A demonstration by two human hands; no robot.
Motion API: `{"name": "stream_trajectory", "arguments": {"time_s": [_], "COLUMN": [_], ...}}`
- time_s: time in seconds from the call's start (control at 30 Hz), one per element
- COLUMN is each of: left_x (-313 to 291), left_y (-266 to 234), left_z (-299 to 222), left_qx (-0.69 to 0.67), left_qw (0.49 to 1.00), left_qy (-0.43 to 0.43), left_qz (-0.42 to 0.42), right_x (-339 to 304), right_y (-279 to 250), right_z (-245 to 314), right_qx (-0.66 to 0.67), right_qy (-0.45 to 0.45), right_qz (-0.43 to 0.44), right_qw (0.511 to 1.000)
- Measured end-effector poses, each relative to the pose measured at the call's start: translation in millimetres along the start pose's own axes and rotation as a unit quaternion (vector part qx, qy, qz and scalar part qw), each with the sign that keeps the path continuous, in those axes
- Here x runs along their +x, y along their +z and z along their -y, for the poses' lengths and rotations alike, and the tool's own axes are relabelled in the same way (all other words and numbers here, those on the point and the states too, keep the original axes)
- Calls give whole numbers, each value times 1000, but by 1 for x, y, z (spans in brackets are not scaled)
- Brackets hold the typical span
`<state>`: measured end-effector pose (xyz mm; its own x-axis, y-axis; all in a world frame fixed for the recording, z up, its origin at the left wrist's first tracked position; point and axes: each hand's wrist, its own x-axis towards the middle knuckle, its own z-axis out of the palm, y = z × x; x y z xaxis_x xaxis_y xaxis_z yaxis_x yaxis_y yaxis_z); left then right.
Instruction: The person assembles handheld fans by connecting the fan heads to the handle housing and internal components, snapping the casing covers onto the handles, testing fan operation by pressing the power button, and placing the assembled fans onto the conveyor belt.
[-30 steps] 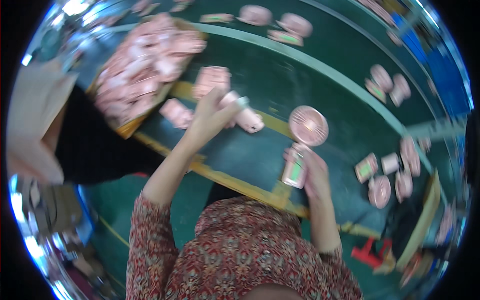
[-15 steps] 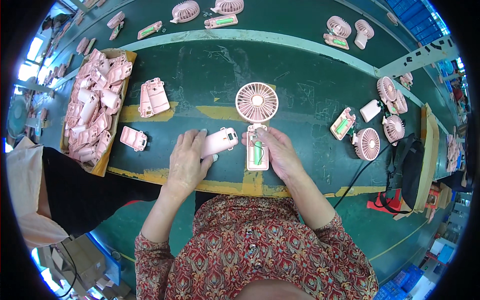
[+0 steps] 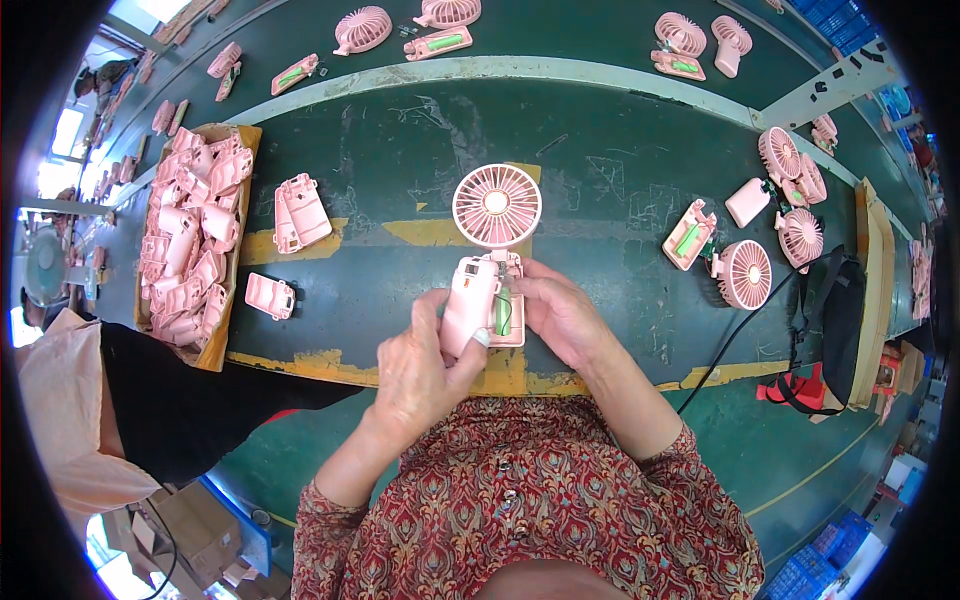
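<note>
A pink handheld fan (image 3: pixel 497 206) lies face up on the green bench, its round grille pointing away from me. Its opened handle (image 3: pixel 511 325) shows a green battery (image 3: pixel 502 314) and a dark wire. My left hand (image 3: pixel 425 355) is closed round a pink handle cover (image 3: pixel 467 305), which it holds upright over the left part of the open handle. Part of the battery is hidden behind that cover. At the handle's upper right, my right hand (image 3: pixel 556 312) grips its edge with thumb and fingers.
A cardboard box (image 3: pixel 238 255) of pink shells stands on the left. Beside it lie loose covers (image 3: pixel 302 213) and a smaller shell (image 3: pixel 270 296). Several fans (image 3: pixel 743 275) lie right, near a black cable (image 3: pixel 728 342) and black bag (image 3: pixel 835 325). More fans (image 3: pixel 362 30) lie beyond the pale rail (image 3: pixel 500 67).
My left hand has brought the cover rightward and turned it more upright, so it now overlaps the open handle. My right hand stays at the handle. The whole view has shifted slightly.
</note>
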<state>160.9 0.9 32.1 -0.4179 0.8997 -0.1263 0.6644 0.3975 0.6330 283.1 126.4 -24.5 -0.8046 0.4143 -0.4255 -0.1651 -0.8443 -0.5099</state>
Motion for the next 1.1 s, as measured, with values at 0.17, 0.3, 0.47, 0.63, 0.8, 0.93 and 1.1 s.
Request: {"name": "stream_trajectory", "arguments": {"time_s": [0.17, 0.3, 0.47, 0.63, 0.8, 0.93, 1.1], "left_x": [2, 1, 1, 1, 2, 3, 3], "left_y": [15, 23, 25, 27, 29, 27, 25], "left_z": [-9, -8, -10, -7, -5, -7, -7], "left_qx": [46, 85, 120, 129, 114, 112, 120], "left_qw": [997, 992, 989, 988, 988, 989, 989], "left_qy": [53, 77, 72, 75, 83, 78, 77], "left_qz": [-36, -43, -36, -45, -61, -47, -31], "right_x": [-5, -6, -8, -8, -8, -7, -8], "right_y": [4, 4, 8, 9, 8, 6, 9], "right_z": [4, 5, 7, 5, 2, -1, 1], "right_qx": [-8, -56, -86, -73, -67, -84, -157], "right_qy": [7, 11, 14, 11, 3, -5, -8], "right_qz": [29, 49, 49, 41, 44, 52, 46], "right_qw": [1000, 997, 995, 996, 997, 995, 986]}}
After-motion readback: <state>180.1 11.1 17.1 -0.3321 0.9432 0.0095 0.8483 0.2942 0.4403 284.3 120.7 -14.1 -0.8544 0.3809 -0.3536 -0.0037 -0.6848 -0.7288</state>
